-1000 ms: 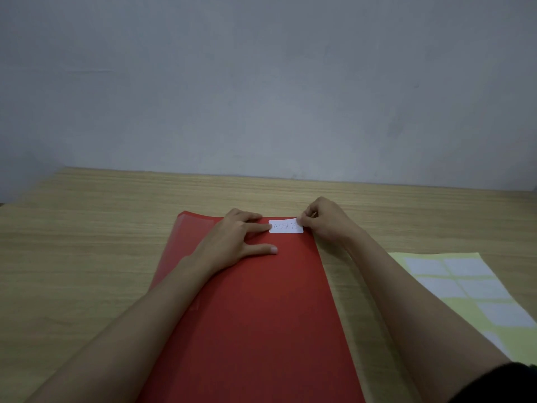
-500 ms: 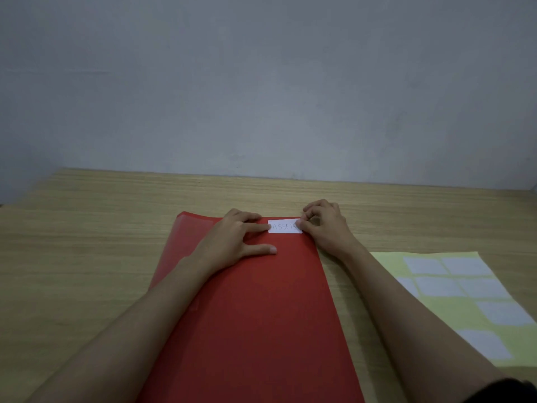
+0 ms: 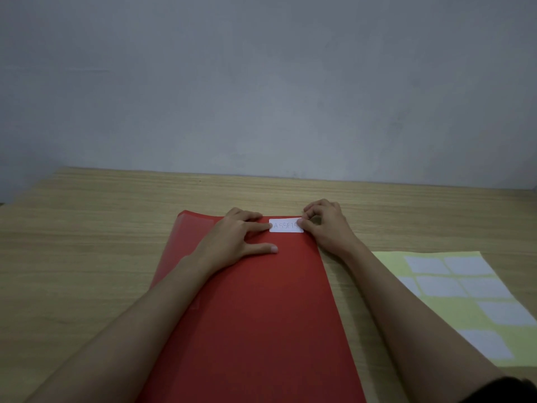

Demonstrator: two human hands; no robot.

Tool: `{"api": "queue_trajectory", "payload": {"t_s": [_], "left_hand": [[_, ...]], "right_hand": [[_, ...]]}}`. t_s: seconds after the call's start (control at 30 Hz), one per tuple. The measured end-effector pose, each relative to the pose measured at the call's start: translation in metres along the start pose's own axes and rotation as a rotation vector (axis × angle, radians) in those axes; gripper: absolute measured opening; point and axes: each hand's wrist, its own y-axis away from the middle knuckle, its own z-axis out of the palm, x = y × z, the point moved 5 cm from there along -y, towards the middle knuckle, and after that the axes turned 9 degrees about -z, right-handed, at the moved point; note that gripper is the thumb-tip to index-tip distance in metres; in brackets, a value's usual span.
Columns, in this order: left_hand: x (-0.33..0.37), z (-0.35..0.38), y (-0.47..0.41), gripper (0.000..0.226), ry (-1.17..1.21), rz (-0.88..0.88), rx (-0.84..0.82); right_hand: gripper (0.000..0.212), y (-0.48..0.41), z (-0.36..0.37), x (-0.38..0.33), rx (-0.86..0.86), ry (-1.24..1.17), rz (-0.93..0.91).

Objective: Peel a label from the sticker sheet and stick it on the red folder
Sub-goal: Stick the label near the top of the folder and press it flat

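The red folder [image 3: 255, 315] lies flat on the wooden table in front of me. A small white label [image 3: 286, 226] with handwriting lies on the folder near its top right corner. My left hand [image 3: 235, 237] rests flat on the folder, its index fingertip pressing the label's left end. My right hand [image 3: 327, 225] has curled fingers, and its fingertips touch the label's right end. The yellow sticker sheet [image 3: 470, 306] with several white labels lies on the table to the right, partly behind my right forearm.
The wooden table [image 3: 87, 242] runs back to a plain grey wall [image 3: 261, 97]. Its left edge shows at the far left.
My right hand has shifted slightly and spread its knuckles while staying at the label's right end. The left hand and the label have stayed in place.
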Motion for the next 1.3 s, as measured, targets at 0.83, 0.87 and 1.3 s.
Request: {"api": "queue_trajectory", "payload": {"t_s": [0.83,0.87,1.3], "left_hand": [[-0.0021,0.002,-0.0012,0.084,0.009,-0.003,-0.007],[-0.0021,0.0021,-0.0012,0.084,0.011,-0.005,-0.009],[-0.0021,0.002,-0.0014,0.084,0.003,-0.007,-0.009]], "right_hand": [[0.01,0.0028,0.0002,-0.0033,0.007,-0.017,-0.014],[0.01,0.0031,0.0002,-0.0036,0.009,-0.017,-0.02],[0.011,0.0055,-0.0016,-0.0019,0.027,-0.008,-0.059]]}}
